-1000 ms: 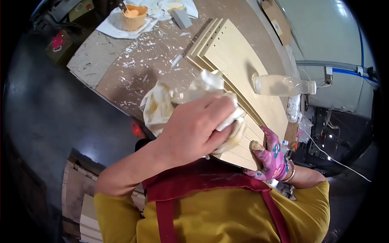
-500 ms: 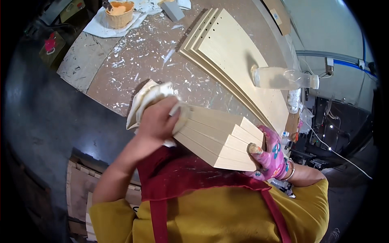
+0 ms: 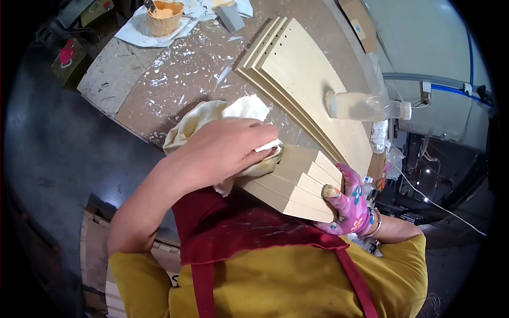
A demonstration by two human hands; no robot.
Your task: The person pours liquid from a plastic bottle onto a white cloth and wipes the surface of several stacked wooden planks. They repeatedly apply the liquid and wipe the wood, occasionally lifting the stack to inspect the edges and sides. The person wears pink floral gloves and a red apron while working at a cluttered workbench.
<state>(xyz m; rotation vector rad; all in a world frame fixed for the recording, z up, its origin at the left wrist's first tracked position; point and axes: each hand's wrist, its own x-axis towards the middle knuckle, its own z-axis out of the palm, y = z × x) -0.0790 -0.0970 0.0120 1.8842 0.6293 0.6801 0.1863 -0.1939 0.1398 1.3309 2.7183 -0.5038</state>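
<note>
In front of me a stack of several pale wooden boards (image 3: 303, 159) lies on edge, their ends stepped toward the right. My bare left hand (image 3: 233, 146) is closed on a cream and white cloth (image 3: 199, 122) and presses it onto the upper faces of the boards. My right hand (image 3: 344, 204), in a pink flowered glove with worn fingertips, grips the right end of the stack, its thumb on the end faces. The boards' left end is hidden beneath the cloth and my left hand.
Beyond lies a pile of wide pale panels (image 3: 305, 69) with small holes, a clear plastic bottle (image 3: 366, 106) resting on it. A tub of orange paste (image 3: 165, 20) and a grey block (image 3: 229, 18) sit at the far side of the paint-spotted table (image 3: 159, 90).
My left hand and the cloth have slid right along the boards, toward their stepped end. My right hand keeps its hold; the whole view has shifted slightly.
</note>
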